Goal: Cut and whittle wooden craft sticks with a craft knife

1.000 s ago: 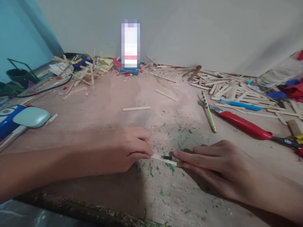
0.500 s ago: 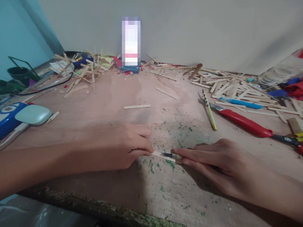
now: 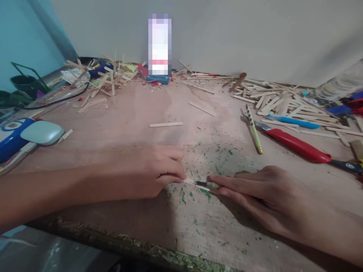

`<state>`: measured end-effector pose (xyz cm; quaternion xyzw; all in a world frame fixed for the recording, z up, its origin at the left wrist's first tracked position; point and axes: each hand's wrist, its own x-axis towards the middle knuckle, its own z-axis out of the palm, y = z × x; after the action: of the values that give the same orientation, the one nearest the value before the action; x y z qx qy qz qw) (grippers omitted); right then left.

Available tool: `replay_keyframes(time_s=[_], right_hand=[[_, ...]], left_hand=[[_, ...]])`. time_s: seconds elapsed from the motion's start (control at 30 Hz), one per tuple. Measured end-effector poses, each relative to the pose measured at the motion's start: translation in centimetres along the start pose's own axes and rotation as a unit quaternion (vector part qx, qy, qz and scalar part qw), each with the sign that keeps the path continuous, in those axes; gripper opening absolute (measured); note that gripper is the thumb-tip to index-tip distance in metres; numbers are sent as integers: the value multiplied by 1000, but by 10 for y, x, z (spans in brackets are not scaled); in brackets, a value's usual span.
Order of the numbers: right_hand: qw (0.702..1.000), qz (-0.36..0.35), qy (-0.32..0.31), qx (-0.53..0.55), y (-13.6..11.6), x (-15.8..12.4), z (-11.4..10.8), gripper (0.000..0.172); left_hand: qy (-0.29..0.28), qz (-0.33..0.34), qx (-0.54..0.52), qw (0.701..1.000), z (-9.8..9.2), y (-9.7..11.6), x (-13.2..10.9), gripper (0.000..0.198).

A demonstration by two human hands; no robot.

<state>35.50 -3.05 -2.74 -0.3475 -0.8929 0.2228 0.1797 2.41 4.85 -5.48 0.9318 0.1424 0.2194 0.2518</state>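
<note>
- Left hand (image 3: 147,172) pinches the stick (image 3: 190,182) flat on the board (image 3: 136,113), near centre.
- Right hand (image 3: 255,192) grips a small knife (image 3: 204,184), blade on the stick.
- The stick looks thin, light and likely to split; best pinned close beside the blade.
- Red cutter (image 3: 297,145) lies far right.

The light is soft and a bit dim, with no bright glare. Dark shadows lie under the left hand (image 3: 147,170) and the right hand (image 3: 261,196) on the table (image 3: 176,102). The far right edge looks blurry and stretched. A tall thing at the far wall (image 3: 159,44) is blurred into squares.
</note>
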Motion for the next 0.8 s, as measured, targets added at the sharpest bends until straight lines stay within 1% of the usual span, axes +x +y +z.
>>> replay_keyframes(time_s=[0.2, 0.27, 0.33, 0.5, 0.63, 0.8], right_hand=[[1000, -14, -3, -7, 3, 4, 0, 54], [1000, -18, -1, -2, 5, 5, 1, 57], [1000, -22, 3, 6, 6, 5, 2, 53], [999, -31, 20, 25, 7, -1, 4, 28], [999, -43, 17, 16, 8, -4, 4, 23], [998, -57, 18, -14, 11, -2, 4, 27]], left_hand=[[-5, -6, 8, 1000, -3, 2, 3, 35], [-4, 1, 2, 1000, -1, -1, 2, 34], [-4, 3, -3, 1000, 1, -4, 0, 32], [6, -3, -5, 1000, 2, -3, -1, 33], [-3, -17, 3, 1000, 0, 0, 0, 33], [-4, -14, -8, 1000, 2, -2, 1, 32]])
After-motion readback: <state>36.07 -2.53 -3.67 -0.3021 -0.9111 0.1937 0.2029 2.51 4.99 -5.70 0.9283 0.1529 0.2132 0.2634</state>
